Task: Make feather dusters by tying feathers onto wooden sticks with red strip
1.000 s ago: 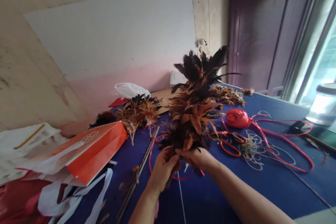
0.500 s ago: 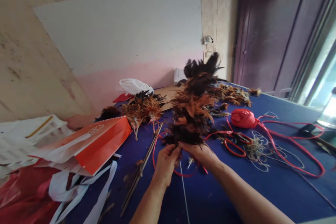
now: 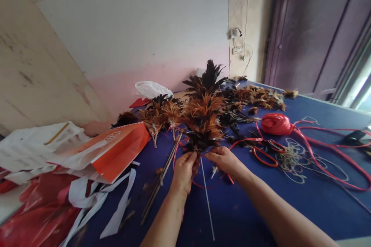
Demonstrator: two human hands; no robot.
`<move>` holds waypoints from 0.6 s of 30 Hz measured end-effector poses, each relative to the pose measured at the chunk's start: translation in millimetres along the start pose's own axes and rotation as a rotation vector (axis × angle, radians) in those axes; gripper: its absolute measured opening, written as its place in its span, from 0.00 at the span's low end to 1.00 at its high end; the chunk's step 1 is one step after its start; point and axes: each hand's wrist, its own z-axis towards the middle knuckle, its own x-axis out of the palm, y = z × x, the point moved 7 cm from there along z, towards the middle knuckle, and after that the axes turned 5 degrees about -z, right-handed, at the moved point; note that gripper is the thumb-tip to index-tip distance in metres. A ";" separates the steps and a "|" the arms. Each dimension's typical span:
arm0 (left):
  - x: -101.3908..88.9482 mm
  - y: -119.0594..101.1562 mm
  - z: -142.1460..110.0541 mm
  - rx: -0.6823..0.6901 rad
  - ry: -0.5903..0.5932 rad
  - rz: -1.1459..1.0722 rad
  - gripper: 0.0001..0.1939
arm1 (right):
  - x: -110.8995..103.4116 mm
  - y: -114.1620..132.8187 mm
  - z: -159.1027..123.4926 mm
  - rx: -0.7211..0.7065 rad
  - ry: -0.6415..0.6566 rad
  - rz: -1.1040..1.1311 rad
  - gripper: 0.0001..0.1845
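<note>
In the middle of the head view stands a feather duster (image 3: pixel 204 114), with layers of black and rust-brown feathers. My left hand (image 3: pixel 185 168) is closed round its lower end, just below the lowest black feathers; the grip hides the stem. Close by on the right, my right hand (image 3: pixel 224 160) is closed in a pinch, with a bit of red string (image 3: pixel 203 156) showing at the fingertips. More of this string loops below the hands. Two smaller feather bundles (image 3: pixel 173 114) with bare stems lie just left of the duster.
A red twine ball (image 3: pixel 276 124), red-handled scissors (image 3: pixel 265 157) and tangled pale string (image 3: pixel 291 160) lie right on the blue table (image 3: pixel 246 216). Loose brown feathers (image 3: pixel 261 96) are behind. Thin sticks (image 3: pixel 160 181), an orange paper bag (image 3: pixel 121 154) and red plastic (image 3: pixel 43 204) lie left.
The duster has come more upright, its top swinging left, and its feathers are no longer blurred. My right hand has drawn slightly away from my left. The view has shifted a little.
</note>
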 end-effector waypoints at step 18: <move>-80.2 -76.8 16.9 0.267 -0.158 -0.467 0.02 | -69.1 24.5 -53.2 0.057 0.043 0.632 0.16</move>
